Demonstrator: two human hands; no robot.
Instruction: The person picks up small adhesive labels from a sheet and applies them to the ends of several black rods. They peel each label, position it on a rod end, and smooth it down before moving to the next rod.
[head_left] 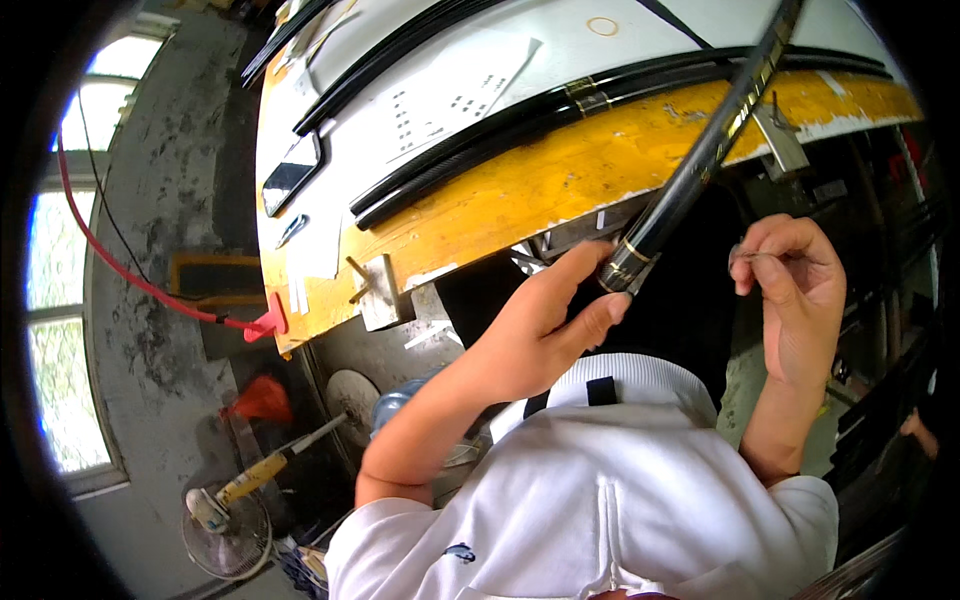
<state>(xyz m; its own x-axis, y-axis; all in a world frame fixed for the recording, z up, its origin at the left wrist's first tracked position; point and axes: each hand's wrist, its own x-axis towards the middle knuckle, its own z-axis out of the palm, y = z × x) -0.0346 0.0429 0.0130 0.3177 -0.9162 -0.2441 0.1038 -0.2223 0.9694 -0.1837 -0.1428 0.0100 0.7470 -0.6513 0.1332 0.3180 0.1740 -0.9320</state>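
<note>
the left hand [545, 325] grips the butt end of a black fishing rod blank [690, 170] with gold bands, which slants up over the yellow edge of the worktop [560, 180]. the right hand [795, 290] is closed, pinching a small thin metal part [745, 256] just beside the rod's end. more black rods [480, 140] lie on the worktop.
</note>
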